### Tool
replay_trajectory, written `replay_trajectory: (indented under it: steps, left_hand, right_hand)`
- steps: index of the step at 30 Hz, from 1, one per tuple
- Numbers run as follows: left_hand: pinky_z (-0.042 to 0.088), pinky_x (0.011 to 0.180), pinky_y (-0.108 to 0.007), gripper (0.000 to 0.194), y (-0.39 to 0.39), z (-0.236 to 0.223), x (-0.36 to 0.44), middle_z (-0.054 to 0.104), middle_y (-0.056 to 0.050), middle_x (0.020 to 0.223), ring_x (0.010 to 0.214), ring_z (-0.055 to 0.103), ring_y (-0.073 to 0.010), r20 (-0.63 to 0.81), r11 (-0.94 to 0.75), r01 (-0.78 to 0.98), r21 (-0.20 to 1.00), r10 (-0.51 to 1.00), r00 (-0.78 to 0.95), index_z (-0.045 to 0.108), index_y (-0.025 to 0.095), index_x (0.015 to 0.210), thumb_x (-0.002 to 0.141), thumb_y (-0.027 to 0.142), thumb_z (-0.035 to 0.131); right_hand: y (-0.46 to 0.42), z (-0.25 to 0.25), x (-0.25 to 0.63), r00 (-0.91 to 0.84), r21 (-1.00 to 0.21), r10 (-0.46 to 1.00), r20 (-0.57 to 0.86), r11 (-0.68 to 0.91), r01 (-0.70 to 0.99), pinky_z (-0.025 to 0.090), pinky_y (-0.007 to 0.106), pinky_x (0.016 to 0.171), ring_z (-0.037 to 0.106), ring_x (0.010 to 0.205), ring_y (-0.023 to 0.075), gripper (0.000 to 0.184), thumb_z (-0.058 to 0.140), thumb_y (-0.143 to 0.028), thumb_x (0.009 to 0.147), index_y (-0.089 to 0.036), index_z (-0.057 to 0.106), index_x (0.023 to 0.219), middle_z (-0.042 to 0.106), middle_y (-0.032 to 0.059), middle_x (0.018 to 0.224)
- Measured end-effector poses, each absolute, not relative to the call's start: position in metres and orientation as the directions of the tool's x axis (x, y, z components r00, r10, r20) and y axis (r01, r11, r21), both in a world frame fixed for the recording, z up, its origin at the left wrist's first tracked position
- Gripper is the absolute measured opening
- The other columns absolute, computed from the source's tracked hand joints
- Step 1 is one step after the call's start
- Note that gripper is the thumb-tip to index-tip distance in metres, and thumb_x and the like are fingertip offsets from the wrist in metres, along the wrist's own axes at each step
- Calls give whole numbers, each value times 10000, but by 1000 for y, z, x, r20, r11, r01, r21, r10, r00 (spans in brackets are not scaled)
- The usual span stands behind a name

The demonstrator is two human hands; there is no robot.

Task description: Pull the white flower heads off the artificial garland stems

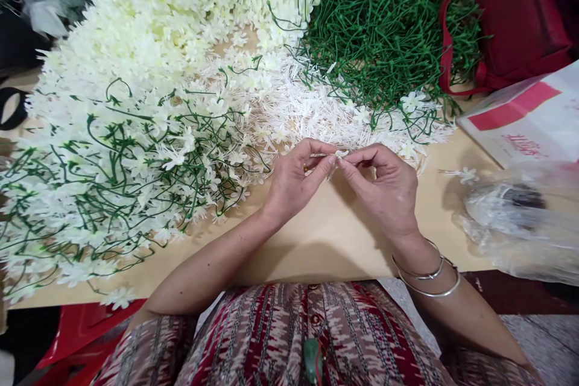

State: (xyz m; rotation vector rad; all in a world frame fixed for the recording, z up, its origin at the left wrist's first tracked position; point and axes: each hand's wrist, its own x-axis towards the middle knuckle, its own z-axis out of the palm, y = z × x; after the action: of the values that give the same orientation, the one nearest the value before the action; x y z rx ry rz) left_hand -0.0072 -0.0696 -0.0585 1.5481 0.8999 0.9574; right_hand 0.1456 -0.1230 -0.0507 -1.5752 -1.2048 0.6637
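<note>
My left hand (pixel 301 178) and my right hand (pixel 383 184) meet over the front of the table, thumbs and forefingers pinched. Between the fingertips of both sits a small white artificial flower (pixel 340 155), mostly covered by the fingers. A pale thin piece shows just under the left fingertips. Right behind the hands spreads a heap of thin white flower stamens (pixel 312 111). To the left lies a big pile of white artificial flowers on green stems (pixel 149 175). Loose white petals (pixel 149 30) are heaped behind that pile.
A tangle of green plastic stems (pixel 384 36) fills the back right. Beside it stand a red bag (pixel 520 18) and a white and pink box (pixel 529 108). A clear plastic bag (pixel 529 223) lies at the right edge, near a single flower (pixel 465 175). A red stool (pixel 81 338) is below left.
</note>
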Motion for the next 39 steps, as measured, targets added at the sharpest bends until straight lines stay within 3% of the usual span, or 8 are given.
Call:
replay_trajectory:
  steps: [12,15,18,20,22,28,32,39]
  left_hand:
    - [645,955,-407,142,-71,-66,-6,808,-62,1078,1022,764,-224,55,-55,-13,998,899,435,722,218,982,962,359,721]
    - [650,939,-406,175,-70,-67,-7,810,-68,1057,988,768,-218,22,-10,-28,1000,887,462,716,212,993,966,385,717]
    - [648,951,-413,160,-69,-67,-8,809,-74,1067,972,772,-211,-8,37,-49,998,871,491,714,195,1003,972,352,709]
    - [649,959,-411,107,-69,-66,-8,810,-67,1079,986,775,-208,-29,49,-26,998,862,506,712,201,1007,983,304,690]
    - [657,940,-401,68,-68,-65,-8,812,-59,1083,1000,779,-207,-16,21,-5,1000,861,509,705,213,1008,994,267,667]
    - [636,995,-394,83,-67,-53,-10,785,-64,1176,1103,761,-210,98,-83,-53,995,878,468,693,223,1058,1005,269,649]
    - [627,981,-357,139,-66,-45,-13,758,-74,1178,1068,771,-191,165,-145,-86,986,929,332,669,213,1108,1029,318,621]
    - [614,969,-328,145,-55,-49,-12,739,-77,1167,1052,757,-170,302,-336,111,935,921,245,633,212,1140,1042,308,588]
  right_hand:
    - [-124,-53,141,381,-929,913,145,-7,369,541,356,736,644,730,182,117,707,-233,850,-237,646,750,698,-8,736]
    - [-123,-54,142,391,-952,908,152,27,306,535,357,764,644,750,178,87,730,-209,843,-245,663,884,689,-15,767]
    - [-122,-54,145,371,-965,917,151,55,256,529,371,786,634,734,174,226,747,-205,849,-259,692,1062,669,-27,765]
    - [-123,-55,147,335,-957,928,161,65,281,527,380,780,643,756,185,145,736,-221,873,-264,731,1011,684,-15,786]
    - [-122,-55,150,319,-943,928,193,86,321,525,387,774,659,790,199,40,732,-228,887,-261,746,904,705,-2,815]
    - [-120,-55,153,349,-918,886,305,176,355,538,438,907,691,981,232,33,754,-239,874,-251,728,857,723,42,972]
    - [-121,-61,154,352,-961,914,201,115,250,555,406,848,703,862,203,82,727,-290,898,-227,675,894,738,27,888]
    - [-125,-68,157,246,-920,944,222,118,375,521,401,843,678,865,208,56,685,-297,934,-249,660,920,720,13,884]
